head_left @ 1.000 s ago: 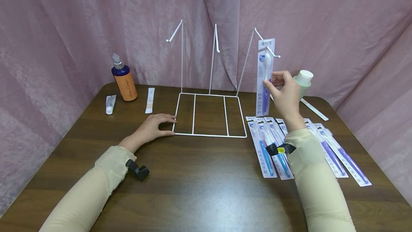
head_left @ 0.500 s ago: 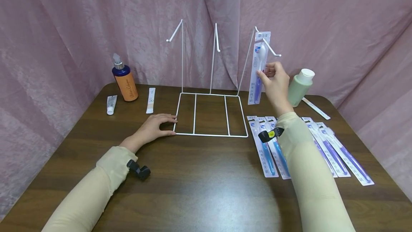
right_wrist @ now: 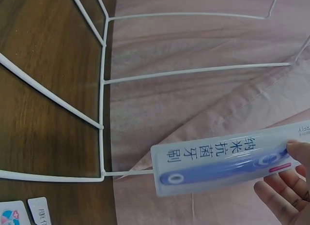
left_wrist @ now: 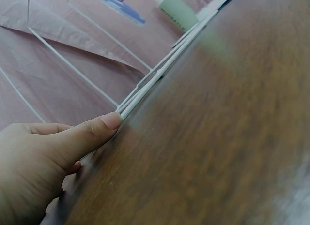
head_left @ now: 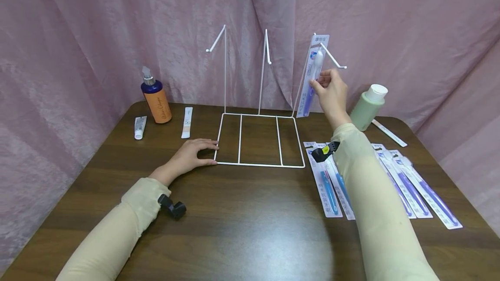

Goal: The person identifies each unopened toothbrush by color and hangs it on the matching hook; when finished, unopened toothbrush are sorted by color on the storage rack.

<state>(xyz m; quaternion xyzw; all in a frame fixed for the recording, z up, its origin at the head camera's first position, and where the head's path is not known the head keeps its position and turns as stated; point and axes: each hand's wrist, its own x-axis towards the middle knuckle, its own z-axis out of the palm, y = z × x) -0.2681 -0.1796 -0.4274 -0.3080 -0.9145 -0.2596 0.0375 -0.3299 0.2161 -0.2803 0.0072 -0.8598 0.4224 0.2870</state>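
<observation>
A white wire rack [head_left: 260, 165] with three upright hooked arms stands on the table. My left hand [head_left: 186, 157] rests at its left side; in the left wrist view the thumb [left_wrist: 110, 120] touches the frame's corner, and the fingers lie along the side bar. My right hand [head_left: 332, 92] pinches a packaged purple toothbrush [head_left: 312, 75] by its edge, thumb in front. The rack's right hook [head_left: 333, 57] passes through the top of the package, which hangs slightly tilted near the hook's back end. In the right wrist view the toothbrush package [right_wrist: 218, 162] overlaps the right upright.
Several packaged toothbrushes [head_left: 406, 181] lie at the right, partly under my right forearm. A green bottle [head_left: 367, 106] and a white strip [head_left: 389, 133] are behind them. At the left are an orange-and-blue bottle [head_left: 157, 104], a small tube [head_left: 139, 127] and a flat sachet [head_left: 187, 122].
My right hand has moved the packaged toothbrush back along the right hook, toward the curtain and slightly left and up. My left hand has stayed at the rack.
</observation>
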